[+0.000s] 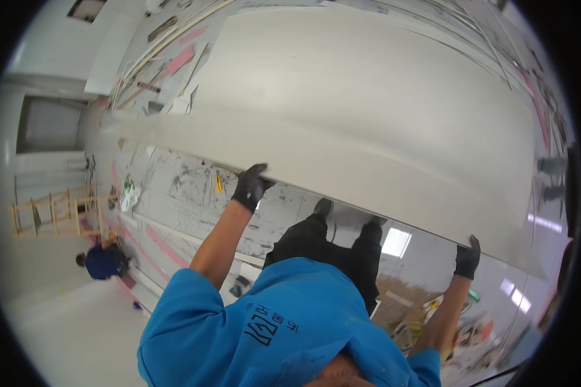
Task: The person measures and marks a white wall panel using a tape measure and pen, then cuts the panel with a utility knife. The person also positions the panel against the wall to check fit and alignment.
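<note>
A large off-white sheet [368, 97] spreads across the upper and right part of the head view, with a soft bend running along it and a long straight near edge over my feet. My left hand [252, 187], in a black glove, grips that near edge left of the middle, fingers curled over it. My right hand [468, 258], gloved alike, holds the same edge farther right, near the sheet's end. A yellow utility knife [219, 182] lies on the floor just left of my left hand.
At left, a person [100, 261] in dark blue crouches beside a wooden frame [51, 213]. Pink strips [164, 248], long pieces and scraps litter the marked floor. A pile of mixed debris [471, 335] lies behind me on the right. A doorway-like opening [48, 122] is at upper left.
</note>
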A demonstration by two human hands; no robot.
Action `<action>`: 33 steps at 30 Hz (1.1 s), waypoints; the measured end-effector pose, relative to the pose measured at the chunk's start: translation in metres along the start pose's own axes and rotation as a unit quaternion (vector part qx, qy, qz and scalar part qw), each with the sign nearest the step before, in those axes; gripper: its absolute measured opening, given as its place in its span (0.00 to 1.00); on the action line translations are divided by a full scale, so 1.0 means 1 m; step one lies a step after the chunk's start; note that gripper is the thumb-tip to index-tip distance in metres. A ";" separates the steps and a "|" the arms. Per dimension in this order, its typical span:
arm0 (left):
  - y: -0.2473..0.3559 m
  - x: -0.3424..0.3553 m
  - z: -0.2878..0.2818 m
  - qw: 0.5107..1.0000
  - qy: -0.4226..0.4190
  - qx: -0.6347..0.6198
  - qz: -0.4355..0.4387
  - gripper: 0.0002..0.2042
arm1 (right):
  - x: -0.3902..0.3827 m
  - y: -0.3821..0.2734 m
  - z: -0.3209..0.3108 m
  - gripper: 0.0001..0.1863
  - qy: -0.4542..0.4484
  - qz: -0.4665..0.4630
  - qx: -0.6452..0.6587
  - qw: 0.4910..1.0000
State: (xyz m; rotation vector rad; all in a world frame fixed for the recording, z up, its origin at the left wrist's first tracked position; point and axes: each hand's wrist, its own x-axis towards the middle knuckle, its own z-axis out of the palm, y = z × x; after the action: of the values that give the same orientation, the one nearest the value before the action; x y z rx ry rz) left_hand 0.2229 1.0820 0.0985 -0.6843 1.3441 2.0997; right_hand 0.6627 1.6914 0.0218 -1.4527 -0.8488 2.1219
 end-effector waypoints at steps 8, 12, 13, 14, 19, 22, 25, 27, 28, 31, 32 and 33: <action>-0.078 0.069 0.067 0.998 0.051 -0.004 0.039 0.13 | 0.151 -0.004 -0.020 0.17 -0.051 0.004 0.049 0.997; -0.106 0.114 0.080 0.999 0.036 -0.014 0.037 0.15 | 0.187 0.023 -0.032 0.19 -0.044 -0.005 0.064 0.997; -0.108 0.120 0.078 0.999 0.038 -0.008 0.034 0.15 | 0.191 0.032 -0.033 0.20 -0.058 -0.007 0.063 0.996; -0.110 0.128 0.081 0.999 0.033 0.009 0.023 0.16 | 0.193 0.041 -0.037 0.21 -0.068 -0.009 0.064 0.996; -0.161 0.139 0.048 0.997 -0.017 0.025 -0.071 0.20 | 0.173 0.084 -0.052 0.19 -0.016 -0.031 0.028 0.999; -0.191 0.135 0.014 0.995 0.024 0.036 -0.095 0.22 | 0.169 0.111 -0.051 0.18 0.039 -0.081 0.002 0.996; -0.214 0.127 -0.018 0.995 0.032 0.033 -0.092 0.24 | 0.145 0.141 -0.071 0.17 0.057 -0.145 -0.055 0.986; -0.231 0.128 -0.040 0.995 0.025 0.012 -0.099 0.25 | 0.150 0.161 -0.074 0.16 0.085 -0.110 0.004 0.990; -0.243 0.128 -0.048 0.994 0.036 -0.008 -0.105 0.25 | 0.150 0.166 -0.079 0.16 0.105 -0.069 0.071 0.989; -0.272 0.133 -0.077 0.986 0.090 -0.066 -0.126 0.23 | 0.144 0.207 -0.093 0.17 0.134 0.000 0.165 0.977; -0.277 0.136 -0.085 0.981 0.111 -0.083 -0.138 0.22 | 0.140 0.224 -0.102 0.17 0.128 0.019 0.181 0.975; -0.284 0.137 -0.096 0.974 0.136 -0.100 -0.150 0.21 | 0.141 0.233 -0.116 0.17 0.107 0.045 0.203 0.972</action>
State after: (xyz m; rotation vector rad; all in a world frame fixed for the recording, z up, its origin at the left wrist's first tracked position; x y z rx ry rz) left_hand 0.3299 1.1170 -0.2110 -1.2174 1.0878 1.9604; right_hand 0.7183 1.6429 -0.2650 -1.4796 -0.2513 2.0041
